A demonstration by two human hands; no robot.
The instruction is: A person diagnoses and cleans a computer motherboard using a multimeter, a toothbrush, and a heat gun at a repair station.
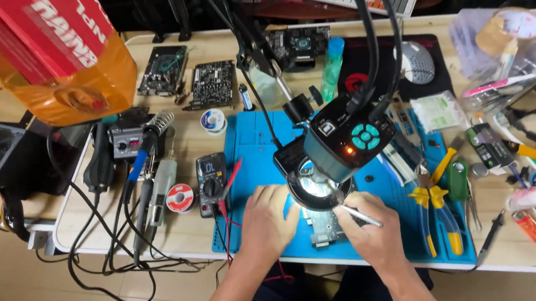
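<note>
Head view. Right hand (373, 236): grip closed on slim metal tool (358, 215), tip under lit microscope head (338, 146). Left hand (266, 223): grip loose, fingers flat, apparently steadying circuit board (324, 227), just left of tool. Blue mat (255, 149) beneath, on tabletop (179, 226). Multimeter (210, 183) left of left hand.

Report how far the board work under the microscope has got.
Set up: the circuit board lies on the blue mat under the lit microscope. In hand: the left hand steadies the board while the right hand holds a thin metal tool to it. Left: cannot tell; the lens ring hides the work spot.
</note>
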